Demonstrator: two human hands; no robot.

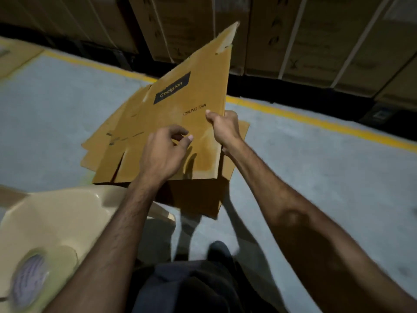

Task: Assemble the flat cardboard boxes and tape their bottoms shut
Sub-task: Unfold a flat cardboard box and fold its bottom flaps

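Nearest us, our dark-trousered lap [203,288] fills the bottom edge, with one dark shoe [220,250] showing on the grey floor [316,177] just beyond it. At our left sits a cream plastic chair [61,213]; a roll of tape [29,275] lies on it at lower left, too blurred to tell more.

Flat cardboard box [180,123]: brown, still collapsed, held up at a tilt in front of us, its far corner raised toward the stacked cartons [293,37]. Printed face toward us: a dark label reading "Crompton" and, below it, "CEILING FAN". Slots between the flaps show along its near-left edge. A lower panel hangs in shadow beneath the near edge.

Our right hand [225,127] grips the box's right edge, thumb on the printed face, fingers wrapped behind and hidden. Our left hand [164,152] hovers over the near part of the face, fingers curled loosely with thumb and forefinger close together; whether it pinches the card or only touches it, we cannot tell.

More flat boxes [101,141] lie stacked under and behind the held one on the floor; their count is unclear. A yellow floor line [316,120] runs across behind. Carton markings are dim and unreadable.
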